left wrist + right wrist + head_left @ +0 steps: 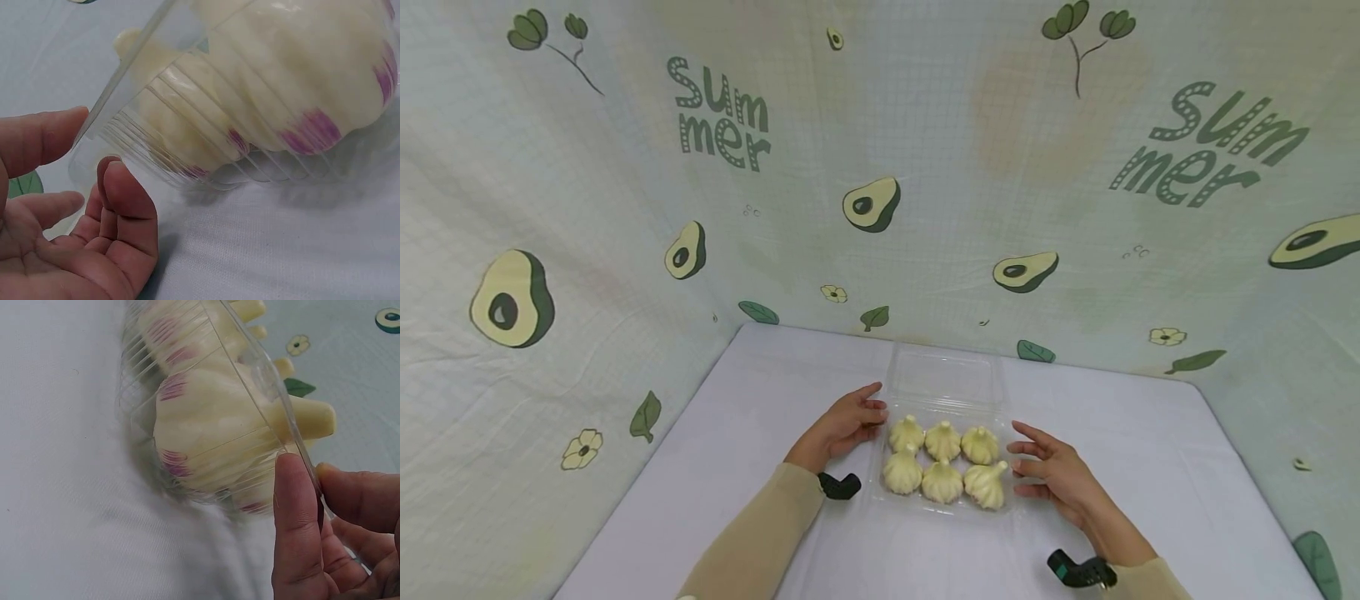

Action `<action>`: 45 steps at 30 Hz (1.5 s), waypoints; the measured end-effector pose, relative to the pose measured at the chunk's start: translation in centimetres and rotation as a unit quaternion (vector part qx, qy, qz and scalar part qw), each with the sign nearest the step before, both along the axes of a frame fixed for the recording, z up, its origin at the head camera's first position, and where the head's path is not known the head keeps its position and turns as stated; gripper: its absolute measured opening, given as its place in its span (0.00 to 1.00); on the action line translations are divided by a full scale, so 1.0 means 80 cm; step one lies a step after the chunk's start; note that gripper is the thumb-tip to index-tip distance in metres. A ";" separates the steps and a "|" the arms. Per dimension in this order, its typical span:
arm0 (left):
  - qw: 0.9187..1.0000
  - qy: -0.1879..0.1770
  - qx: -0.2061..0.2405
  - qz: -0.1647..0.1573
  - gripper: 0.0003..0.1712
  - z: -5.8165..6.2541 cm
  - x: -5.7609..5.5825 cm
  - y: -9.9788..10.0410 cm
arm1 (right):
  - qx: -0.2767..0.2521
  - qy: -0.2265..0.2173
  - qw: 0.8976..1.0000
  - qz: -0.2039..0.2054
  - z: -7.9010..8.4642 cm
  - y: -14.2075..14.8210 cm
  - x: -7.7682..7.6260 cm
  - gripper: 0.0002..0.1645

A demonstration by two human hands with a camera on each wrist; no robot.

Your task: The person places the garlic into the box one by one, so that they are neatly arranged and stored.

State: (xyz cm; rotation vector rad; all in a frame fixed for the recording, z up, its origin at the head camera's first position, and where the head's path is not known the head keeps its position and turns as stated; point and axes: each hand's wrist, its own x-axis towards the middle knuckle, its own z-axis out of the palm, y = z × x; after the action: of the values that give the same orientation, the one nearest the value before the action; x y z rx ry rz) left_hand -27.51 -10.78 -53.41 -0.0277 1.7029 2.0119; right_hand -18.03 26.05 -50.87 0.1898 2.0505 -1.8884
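Observation:
A clear plastic box point(945, 508) lies on the table with its lid point(946, 375) folded back, away from me. Inside, several cream garlic bulbs point(942, 482) form two rows, purple streaks showing low on them in the wrist views. At the box's left side, my left hand point(847, 422) has its fingertips on the rim, one above and one against the ribbed wall point(206, 140). On the opposite side, my right hand point(1060, 475) pinches the rim point(290, 415) between thumb and finger.
The white table point(760, 379) surrounds the box. Avocado-printed cloth point(925, 275) hangs behind the table and along both sides. A black wrist device point(840, 486) sits at the left cuff, another black device point(1081, 570) at the right.

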 end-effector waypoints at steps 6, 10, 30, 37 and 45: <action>1.000 -0.001 0.015 -0.013 0.44 -0.001 -0.003 0.002 | 0.005 -0.002 1.000 -0.010 0.002 -0.001 -0.001 0.48; 0.999 -0.004 0.034 -0.015 0.45 -0.001 -0.005 0.004 | 0.008 -0.002 1.000 -0.012 0.002 -0.002 -0.001 0.48; 0.999 0.010 0.035 -0.023 0.46 0.002 -0.005 -0.001 | -0.002 -0.010 1.000 -0.014 0.000 -0.005 -0.001 0.48; 0.999 0.034 0.016 -0.009 0.43 0.006 -0.004 -0.002 | -0.005 -0.018 0.999 -0.027 -0.002 -0.009 0.000 0.47; 0.997 0.079 -0.005 0.018 0.38 0.011 -0.002 -0.004 | -0.003 -0.024 0.999 -0.042 -0.001 -0.014 0.000 0.47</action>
State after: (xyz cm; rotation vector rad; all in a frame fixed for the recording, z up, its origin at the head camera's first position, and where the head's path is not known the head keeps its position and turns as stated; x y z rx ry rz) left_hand -27.68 -11.08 -52.55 0.1017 1.8203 2.0798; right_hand -18.00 24.95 -50.98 0.3216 2.0347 -1.9191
